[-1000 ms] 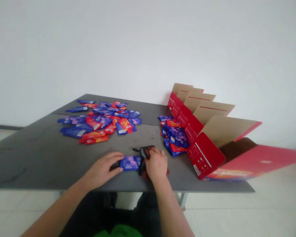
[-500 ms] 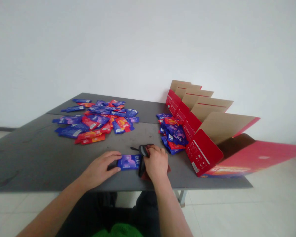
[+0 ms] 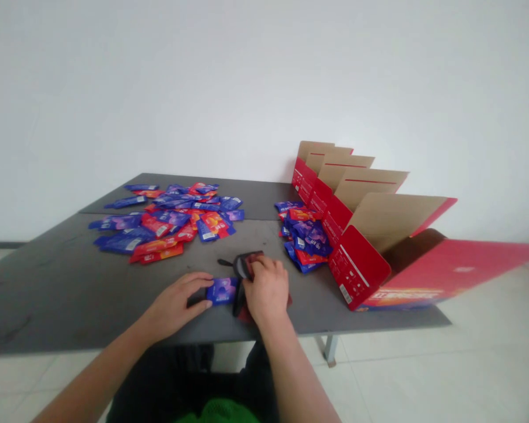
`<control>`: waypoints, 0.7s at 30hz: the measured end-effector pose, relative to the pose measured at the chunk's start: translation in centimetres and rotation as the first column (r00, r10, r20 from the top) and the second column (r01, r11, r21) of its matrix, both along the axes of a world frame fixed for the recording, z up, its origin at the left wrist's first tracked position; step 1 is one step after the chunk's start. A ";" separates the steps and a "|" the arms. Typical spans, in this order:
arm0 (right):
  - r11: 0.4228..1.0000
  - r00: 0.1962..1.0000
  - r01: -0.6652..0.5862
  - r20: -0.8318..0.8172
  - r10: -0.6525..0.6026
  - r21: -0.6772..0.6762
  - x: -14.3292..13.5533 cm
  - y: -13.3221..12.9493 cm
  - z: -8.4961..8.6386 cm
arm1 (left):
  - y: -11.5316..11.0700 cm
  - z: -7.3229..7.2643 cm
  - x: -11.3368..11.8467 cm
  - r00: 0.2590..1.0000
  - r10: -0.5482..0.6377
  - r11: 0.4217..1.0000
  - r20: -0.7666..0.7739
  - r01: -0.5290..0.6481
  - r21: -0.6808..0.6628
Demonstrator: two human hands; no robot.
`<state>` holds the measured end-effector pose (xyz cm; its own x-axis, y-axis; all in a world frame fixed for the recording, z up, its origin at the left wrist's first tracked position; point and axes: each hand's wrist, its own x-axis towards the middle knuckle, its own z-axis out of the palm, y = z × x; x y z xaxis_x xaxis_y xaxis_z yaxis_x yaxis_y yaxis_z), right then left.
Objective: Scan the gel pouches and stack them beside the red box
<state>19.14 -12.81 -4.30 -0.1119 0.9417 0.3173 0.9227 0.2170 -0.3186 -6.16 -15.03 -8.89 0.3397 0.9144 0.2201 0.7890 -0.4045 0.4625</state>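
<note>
My left hand pinches the left end of a blue-purple packet between thumb and fingers, flat on the dark table. My right hand is closed over a small black tool with a round grey part and a cord-like loop; its exact kind I cannot make out. The packet's right end is hidden under the tool. Beneath the tool and hand, parts of a dark red-brown flat piece show. Beyond my left hand lies a loose spread of blue and red packets.
A smaller heap of packets lies right of my right hand, against a row of open red cardboard boxes with raised brown flaps. The grey table has its front edge close to me, and a white wall stands behind.
My right hand and the black tool have shifted slightly left, so less of the packet shows. My left hand keeps its hold on it. The whole view has moved a little.
</note>
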 end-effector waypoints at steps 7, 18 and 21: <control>0.983 0.984 -0.177 -0.019 0.177 -0.046 -3.3 -1.4 -1.7 | -0.3 0.8 0.6 1.000 0.002 1.000 0.026 -0.002 -0.007; 0.988 0.988 -0.154 -0.028 0.153 -0.016 -2.4 -0.8 -0.1 | -0.2 0.5 0.7 1.000 0.018 1.000 0.021 -0.018 -0.001; 0.981 0.982 -0.187 -0.031 0.186 -0.047 -3.3 -1.3 -1.2 | -0.3 0.7 0.7 1.000 0.001 1.000 0.019 -0.001 -0.003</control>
<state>15.83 -14.07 -5.50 -0.2796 0.9197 0.2757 0.8587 0.3680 -0.3567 -5.46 -15.34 -8.21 0.3350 0.9153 0.2238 0.7805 -0.4026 0.4783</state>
